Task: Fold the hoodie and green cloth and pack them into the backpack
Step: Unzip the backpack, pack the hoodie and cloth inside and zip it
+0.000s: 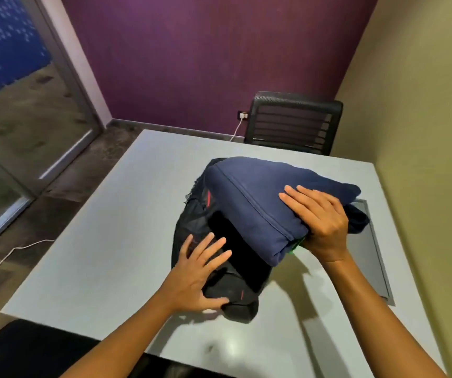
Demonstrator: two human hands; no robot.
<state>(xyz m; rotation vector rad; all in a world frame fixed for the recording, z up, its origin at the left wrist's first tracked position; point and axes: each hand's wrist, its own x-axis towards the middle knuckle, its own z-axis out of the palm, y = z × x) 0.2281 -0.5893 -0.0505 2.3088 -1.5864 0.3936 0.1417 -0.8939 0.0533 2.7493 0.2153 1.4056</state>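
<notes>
A black backpack (235,293) with red marks lies on the grey table (115,241), its dark opening facing up. My left hand (203,271) rests flat on the bag's near left side, fingers spread, thumb against its lower edge. My right hand (320,219) grips a folded navy hoodie (252,195) from the right and holds it over the opening. A sliver of the green cloth (297,245) shows under the hoodie, just below my right palm; the rest of it is hidden.
A black mesh chair (293,124) stands at the table's far side. A grey hatch panel (366,249) is set into the table at the right. A white cable (9,255) runs across the floor at the left, beside a glass door (28,105).
</notes>
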